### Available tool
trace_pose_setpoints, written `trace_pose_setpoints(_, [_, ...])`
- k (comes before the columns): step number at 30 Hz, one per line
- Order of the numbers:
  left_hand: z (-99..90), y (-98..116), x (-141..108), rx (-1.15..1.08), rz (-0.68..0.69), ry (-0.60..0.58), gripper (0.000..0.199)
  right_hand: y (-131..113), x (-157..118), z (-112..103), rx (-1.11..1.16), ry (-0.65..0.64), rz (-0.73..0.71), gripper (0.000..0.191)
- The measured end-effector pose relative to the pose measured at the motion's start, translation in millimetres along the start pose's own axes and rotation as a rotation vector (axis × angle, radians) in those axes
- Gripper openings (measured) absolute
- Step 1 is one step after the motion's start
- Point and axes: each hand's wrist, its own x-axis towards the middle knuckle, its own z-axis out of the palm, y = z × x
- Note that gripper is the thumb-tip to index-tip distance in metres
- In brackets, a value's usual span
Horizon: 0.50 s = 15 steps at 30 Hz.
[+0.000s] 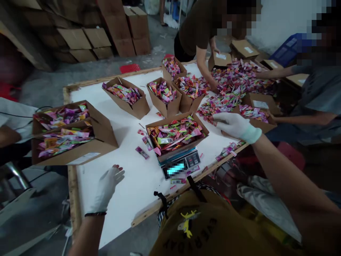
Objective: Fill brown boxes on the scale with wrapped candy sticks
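Observation:
My left hand [108, 183], in a white glove with some fingertips bare, is over the white tabletop [128, 188] with its fingers stretched out and nothing in it. My right hand [236, 127], also gloved, is raised near the sachet pile [229, 92], fingers extended and apart, with no sachet visible in it. Between my hands a cardboard box [176, 149] full of small colourful sachets [177, 133] sits on a digital scale [181, 165] with a lit display. A few loose sachets [142, 152] lie left of the scale, and others [226, 151] near the table edge.
Filled cartons [125, 94] stand further back, and a double carton [101, 135] is at the left edge. Two people [198, 30] [317, 89] reach into the pile at the right. Another person's arm [9, 137] shows at far left. Stacked boxes [114, 30] stand behind.

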Motion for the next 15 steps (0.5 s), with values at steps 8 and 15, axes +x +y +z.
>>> trace_pose_setpoints(8, [90.9, 92, -77, 0.381, 0.524, -0.116, 0.059, -37, 67, 44, -0.209, -0.238, -0.402, 0.049])
trace_pose_setpoints(15, [168.3, 129, -100, 1.09, 0.602, -0.199, 0.03, -66, 97, 89, -0.371, -0.426, -0.453, 0.021])
